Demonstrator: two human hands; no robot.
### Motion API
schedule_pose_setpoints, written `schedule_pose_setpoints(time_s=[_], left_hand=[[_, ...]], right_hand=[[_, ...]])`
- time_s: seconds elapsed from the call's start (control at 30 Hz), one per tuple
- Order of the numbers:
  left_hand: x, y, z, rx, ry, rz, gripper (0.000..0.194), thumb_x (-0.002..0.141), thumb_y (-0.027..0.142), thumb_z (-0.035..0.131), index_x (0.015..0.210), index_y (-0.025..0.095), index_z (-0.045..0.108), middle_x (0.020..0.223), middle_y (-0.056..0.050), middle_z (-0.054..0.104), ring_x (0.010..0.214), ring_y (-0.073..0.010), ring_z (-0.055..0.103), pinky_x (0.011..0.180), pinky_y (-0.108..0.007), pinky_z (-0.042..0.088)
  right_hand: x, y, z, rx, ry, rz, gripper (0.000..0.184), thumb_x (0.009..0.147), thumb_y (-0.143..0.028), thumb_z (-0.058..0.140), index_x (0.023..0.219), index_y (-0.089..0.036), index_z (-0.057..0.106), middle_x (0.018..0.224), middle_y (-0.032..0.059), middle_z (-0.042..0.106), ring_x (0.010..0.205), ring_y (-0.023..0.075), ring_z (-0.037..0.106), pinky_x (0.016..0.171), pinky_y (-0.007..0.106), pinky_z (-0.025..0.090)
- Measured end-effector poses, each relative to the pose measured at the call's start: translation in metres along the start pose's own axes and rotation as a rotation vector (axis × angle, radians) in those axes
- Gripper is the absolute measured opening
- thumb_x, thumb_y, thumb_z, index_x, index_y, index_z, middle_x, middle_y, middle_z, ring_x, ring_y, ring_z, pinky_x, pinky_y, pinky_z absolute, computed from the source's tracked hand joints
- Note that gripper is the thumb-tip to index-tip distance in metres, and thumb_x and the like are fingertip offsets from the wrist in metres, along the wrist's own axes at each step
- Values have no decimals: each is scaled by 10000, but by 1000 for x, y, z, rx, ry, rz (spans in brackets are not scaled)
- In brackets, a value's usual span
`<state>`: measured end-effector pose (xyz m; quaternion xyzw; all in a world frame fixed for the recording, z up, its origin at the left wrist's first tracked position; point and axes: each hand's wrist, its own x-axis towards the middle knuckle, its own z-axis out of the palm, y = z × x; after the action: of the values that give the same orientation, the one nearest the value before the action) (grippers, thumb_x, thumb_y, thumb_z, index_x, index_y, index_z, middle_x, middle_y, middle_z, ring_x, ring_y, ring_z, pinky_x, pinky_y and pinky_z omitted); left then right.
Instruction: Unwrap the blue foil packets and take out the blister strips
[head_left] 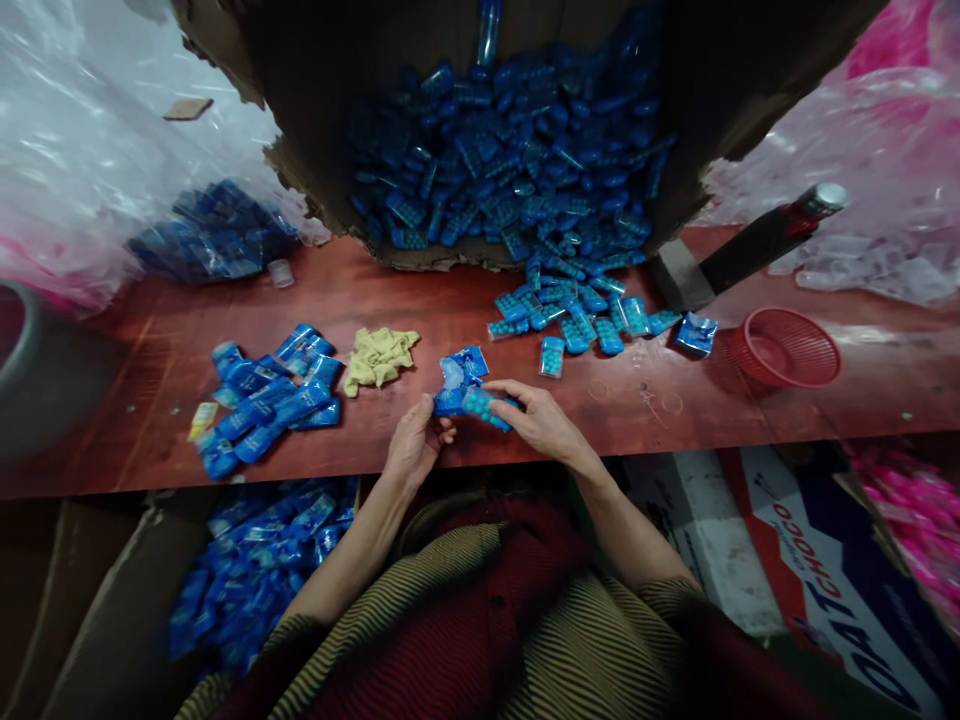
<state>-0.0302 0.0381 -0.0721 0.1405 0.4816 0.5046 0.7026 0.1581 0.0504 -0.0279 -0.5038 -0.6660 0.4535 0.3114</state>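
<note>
- pinching the lower left corner of a blue printed packet (450, 402), the left hand (421, 438) has thumb and fingers closed on it, at the centre of the frame.
- the right hand (544, 420) grips a clear container (484, 407) of round turquoise pieces, just beside the packet; whether it is partly inside cannot be told.
- as a judgement, the thin packet could crease or tear if the container were pushed against its edge at a slant; a loose pinch could let the container slip over the near edge of the red table (720, 420).
- left of centre, a yellow cloth (381, 358) lies beside a pile of blue packets (274, 400).
- right of centre, loose containers (577, 320) spread from a torn cardboard box (450, 262) at the top; stray ones could get knocked by a careless reach.
- farther right stands a red basket (791, 347).
- at lower right, a carton (814, 570) reads "oat choco"; the packets' print is too small to read.
</note>
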Motion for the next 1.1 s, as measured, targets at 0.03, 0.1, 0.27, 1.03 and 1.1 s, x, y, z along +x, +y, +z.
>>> schedule_pose_setpoints(time_s=[0.03,0.1,0.27,1.03,1.1], left_hand=[[0,1,0,9,0,5,375,630,453,756,692,146,550,498,-2,577,435,-117,543,399,-200,429],[-1,2,1,23,-4,16,379,624,454,759,694,145,553,498,-5,580,433,-122,549,401,-202,435],[1,5,-1,44,-12,18,367,653,457,739,689,140,558,490,-10,581,446,-137,572,404,-206,448],[2,17,1,93,-4,145,413,570,451,790,691,148,538,539,31,586,455,-102,553,435,-211,494],[2,17,1,110,-15,133,403,584,453,783,679,148,538,514,31,573,443,-102,545,440,-212,491]], right_hand=[[-1,0,1,1,1,-15,305,845,-274,526,1118,-194,638,1059,55,683,950,183,629,859,326,471],[-1,1,1,3,-2,-47,297,847,-273,531,1113,-203,644,1077,52,678,975,182,623,874,320,463],[-2,4,0,7,-22,-101,293,854,-269,549,1128,-228,644,1049,39,672,936,160,615,854,299,455],[-2,0,-2,14,-95,-77,296,865,-255,530,1139,-230,639,1052,39,673,944,165,612,862,310,454],[-3,0,-2,8,-91,-79,293,866,-257,529,1136,-226,640,1048,41,674,931,163,616,859,309,459]])
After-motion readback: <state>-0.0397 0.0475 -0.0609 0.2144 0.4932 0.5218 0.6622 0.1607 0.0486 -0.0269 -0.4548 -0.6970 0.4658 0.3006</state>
